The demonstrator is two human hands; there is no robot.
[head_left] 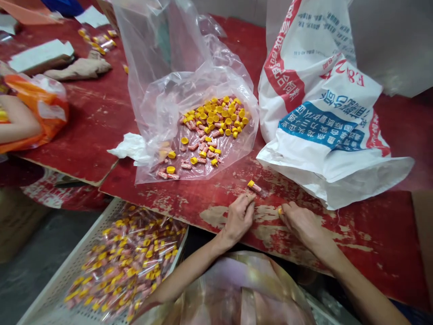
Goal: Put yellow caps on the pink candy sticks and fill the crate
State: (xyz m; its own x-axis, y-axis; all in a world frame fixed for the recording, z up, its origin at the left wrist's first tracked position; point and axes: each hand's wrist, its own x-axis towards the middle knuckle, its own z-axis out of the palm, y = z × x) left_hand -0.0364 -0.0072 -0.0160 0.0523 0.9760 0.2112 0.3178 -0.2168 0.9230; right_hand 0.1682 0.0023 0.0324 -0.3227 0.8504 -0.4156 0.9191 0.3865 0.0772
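My left hand point(239, 217) is closed, fingers bent together, over the worn front part of the red table; what it holds, if anything, is hidden. Just beyond its fingertips lies a small clear tube with a yellow cap point(256, 187). To the right, my right hand point(299, 221) pinches a yellow cap point(280, 211) at its fingertips; whatever is below the cap is hidden. Behind my hands, an open clear plastic bag point(158, 113) lies spread, with a pile of yellow-capped pink pieces point(216, 117) in it.
A white printed sack point(314, 122) stands at the right on the red table point(382, 225). Below the table edge, a white crate point(50, 289) holds several capped tubes. A tissue point(130, 148) lies left of the bag. Another person's arm point(20, 115) rests by an orange bag point(50, 106).
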